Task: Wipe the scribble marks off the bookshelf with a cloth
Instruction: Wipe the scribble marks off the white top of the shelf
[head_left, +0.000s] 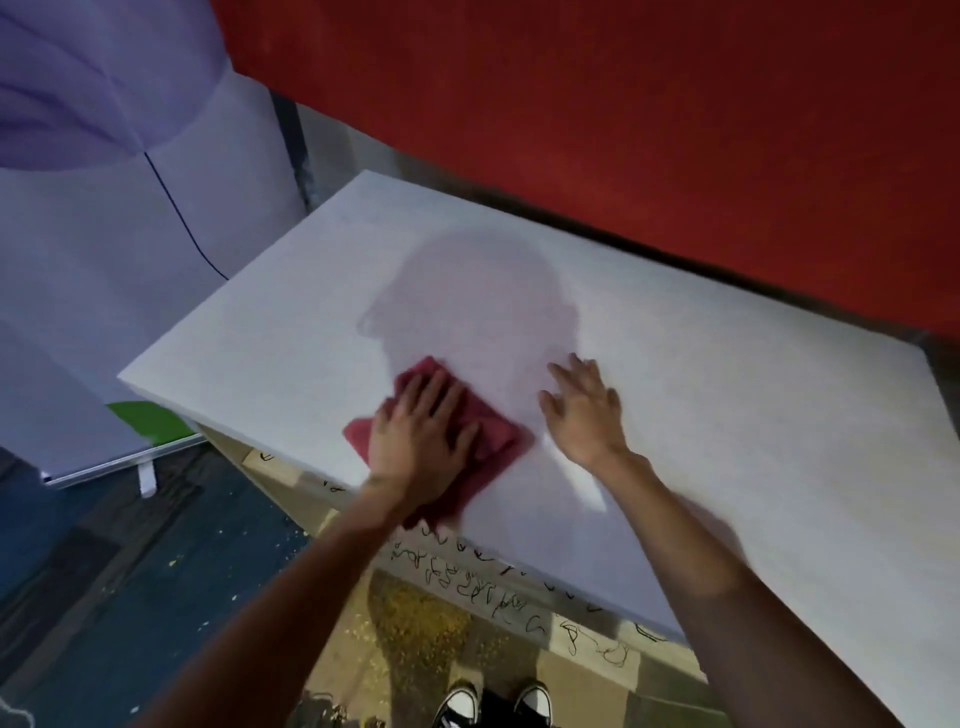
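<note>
A white bookshelf top (701, 415) fills the middle of the view. A folded red cloth (493, 436) lies flat on it near the front edge. My left hand (418, 436) presses down on the cloth with straight, spread fingers. My right hand (584, 410) rests flat on the bare white top just right of the cloth, fingers spread and holding nothing. Black scribble marks (483, 577) run along the shelf's light wooden front face below the top edge, under my arms.
A red wall (623, 104) stands right behind the shelf. A white and purple banner (104, 234) on a stand is at the left. The floor (130, 571) is dark blue, with yellow specks near my shoes (493, 704).
</note>
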